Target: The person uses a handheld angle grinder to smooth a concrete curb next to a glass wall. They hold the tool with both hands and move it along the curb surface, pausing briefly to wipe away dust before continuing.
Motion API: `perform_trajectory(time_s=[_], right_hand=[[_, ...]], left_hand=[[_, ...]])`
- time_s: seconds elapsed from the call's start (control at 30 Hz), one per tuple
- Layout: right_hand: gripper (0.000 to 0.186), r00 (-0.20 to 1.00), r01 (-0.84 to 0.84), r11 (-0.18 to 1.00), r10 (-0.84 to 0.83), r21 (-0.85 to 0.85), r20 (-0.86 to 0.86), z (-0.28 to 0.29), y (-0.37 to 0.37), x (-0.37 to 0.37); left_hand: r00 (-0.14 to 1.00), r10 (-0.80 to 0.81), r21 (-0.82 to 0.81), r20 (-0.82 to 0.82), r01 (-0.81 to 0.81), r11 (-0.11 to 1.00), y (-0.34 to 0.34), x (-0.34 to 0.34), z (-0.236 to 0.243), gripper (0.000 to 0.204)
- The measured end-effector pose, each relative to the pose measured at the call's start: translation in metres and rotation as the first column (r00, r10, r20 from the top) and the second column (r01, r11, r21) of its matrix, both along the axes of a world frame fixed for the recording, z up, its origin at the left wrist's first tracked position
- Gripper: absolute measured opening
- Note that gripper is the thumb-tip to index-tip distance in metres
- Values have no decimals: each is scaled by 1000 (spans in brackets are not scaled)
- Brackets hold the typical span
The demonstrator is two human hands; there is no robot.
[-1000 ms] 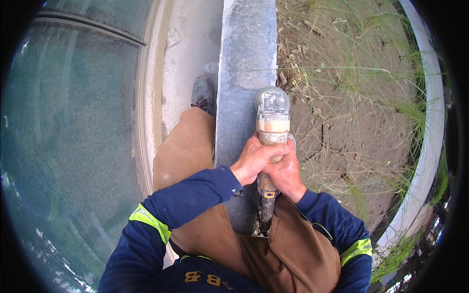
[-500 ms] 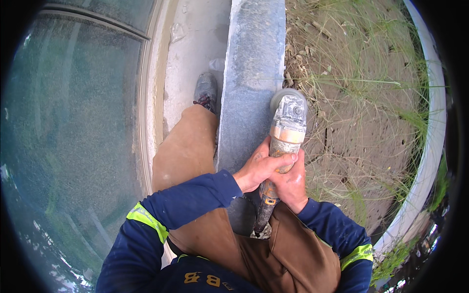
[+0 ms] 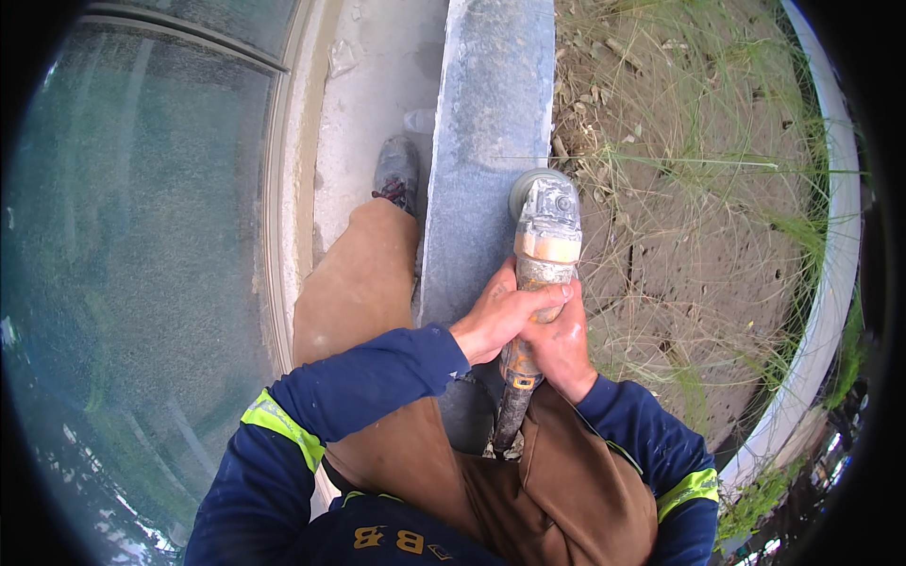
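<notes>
A dusty angle grinder [image 3: 550, 247] is gripped by both my hands, its head pointing away from me. My left hand [image 3: 500, 316] wraps its body from the left, the thumb lying across the top. From the right, my right hand [image 3: 563, 349] closes round the same body, just behind. The round disc [image 3: 521, 191] at the grinder's head lies over the right edge of a long grey stone ledge [image 3: 481, 226]. Whether the disc touches the stone I cannot tell. The grinder's tail runs back between my legs.
Left of the ledge is a pale, dusty strip of floor [image 3: 370, 113] with my shoe [image 3: 396, 170] on it. Beyond stands a large glass pane [image 3: 170, 208] in a frame. On the right lies a soil bed [image 3: 698, 255] with thin grass and dry leaves, bounded by a curved pale border [image 3: 835, 226].
The grinder's head has shifted slightly left, so that its disc covers more of the ledge's edge. Both hands keep their hold.
</notes>
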State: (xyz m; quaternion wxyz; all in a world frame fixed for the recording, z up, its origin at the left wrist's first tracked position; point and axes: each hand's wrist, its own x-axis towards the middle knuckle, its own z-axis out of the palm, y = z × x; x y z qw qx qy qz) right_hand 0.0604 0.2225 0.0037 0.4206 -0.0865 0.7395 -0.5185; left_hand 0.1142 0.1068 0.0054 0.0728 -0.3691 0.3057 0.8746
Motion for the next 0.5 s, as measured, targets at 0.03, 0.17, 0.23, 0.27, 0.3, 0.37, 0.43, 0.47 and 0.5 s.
perform_trajectory(time_s=[0.03,0.17,0.23,0.27,0.3,0.37,0.43,0.47,0.5], right_hand=[[74,1000,23,1000,-23,20,-2,0,1,1],[66,999,46,997,-47,58,10,5,3,-3],[66,1000,29,998,-30,52,8,3,4,-4],[70,1000,24,999,-23,46,-3,-1,4,-3],[74,1000,18,999,-18,40,-13,-3,4,-3],[75,999,32,998,-31,59,-11,1,3,-2],[76,999,49,996,-49,68,-7,3,4,-1],[76,998,61,996,-60,69,-6,2,8,-1],[77,997,72,995,-72,70,-5,2,10,-2]], left_hand=[[1000,-26,-1,1,26,1000,-1,-2,-3,57],[997,-72,8,-33,73,997,1,-9,-5,56],[1000,-27,9,-5,27,1000,2,-7,-4,56],[1000,-6,10,11,6,1000,2,-6,-3,55],[1000,-3,7,4,3,1000,3,-6,-3,55],[1000,4,-4,-9,-4,1000,4,-5,-3,55],[999,-26,13,23,26,1000,5,-7,-2,54],[999,-41,23,36,40,999,6,-8,-1,54],[999,-39,28,35,38,999,6,-8,0,55]])
